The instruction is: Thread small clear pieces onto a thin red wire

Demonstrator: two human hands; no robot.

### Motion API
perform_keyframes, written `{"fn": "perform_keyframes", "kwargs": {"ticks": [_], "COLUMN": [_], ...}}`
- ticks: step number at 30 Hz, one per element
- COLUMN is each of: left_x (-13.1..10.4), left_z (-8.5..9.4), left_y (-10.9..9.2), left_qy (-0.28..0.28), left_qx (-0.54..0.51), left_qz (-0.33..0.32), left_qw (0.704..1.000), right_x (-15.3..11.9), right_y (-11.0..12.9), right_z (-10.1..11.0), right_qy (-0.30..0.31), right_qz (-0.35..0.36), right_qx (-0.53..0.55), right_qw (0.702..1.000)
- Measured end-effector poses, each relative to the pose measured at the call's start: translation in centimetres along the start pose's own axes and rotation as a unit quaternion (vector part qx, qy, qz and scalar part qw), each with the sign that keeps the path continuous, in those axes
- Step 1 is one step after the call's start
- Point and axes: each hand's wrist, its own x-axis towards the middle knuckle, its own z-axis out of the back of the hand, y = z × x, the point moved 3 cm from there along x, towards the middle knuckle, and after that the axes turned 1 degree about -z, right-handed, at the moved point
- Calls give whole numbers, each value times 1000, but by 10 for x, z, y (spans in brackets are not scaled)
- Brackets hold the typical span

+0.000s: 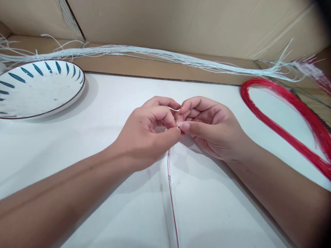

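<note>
Your left hand (pixel 148 132) and right hand (pixel 213 129) meet at the centre, thumbs and forefingers drawn to a narrow pinch on a fine white strand (pixel 173 109), part of which arches between the fingers. A small pale twist shows at the thumb tips; whether it is a knot or a loop you cannot tell here. From beneath your left hand a thin red cord (pixel 171 199) runs toward you over the white tabletop (pixel 124 213); its join with the strand is hidden by your fingers.

Both should handle as very light and limp, the strand probably slick and apt to slip; fingertip pads, close to the twist, offer the surest hold. The cord looks doubled near the hand, with small clear beads (pixel 169 178) spaced along it; these may slide.

Farther out, to your right, lies a looped red bundle (pixel 269 122); to your left, a plate (pixel 51 90) with blue-green strokes; beyond, a white bundle (pixel 168 58) stretches along the cardboard (pixel 186 20).
</note>
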Motion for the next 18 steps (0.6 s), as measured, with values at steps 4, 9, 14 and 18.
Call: {"fn": "perform_keyframes", "kwargs": {"ticks": [4,9,14,18], "left_x": [1,1,0,-1], "left_z": [1,1,1,2], "left_y": [-1,-1,-1,-3], "left_qy": [-12,-16,-11,-5], "left_qx": [14,10,8,4], "left_qz": [1,7,10,18], "left_qw": [1000,1000,1000,1000], "right_x": [1,2,3,3], "right_y": [0,0,-3,-2], "right_z": [2,3,4,4], "right_qy": [2,-7,5,7], "right_qz": [11,7,7,9], "right_qx": [2,-2,-7,-17], "right_qw": [1000,1000,1000,1000]}}
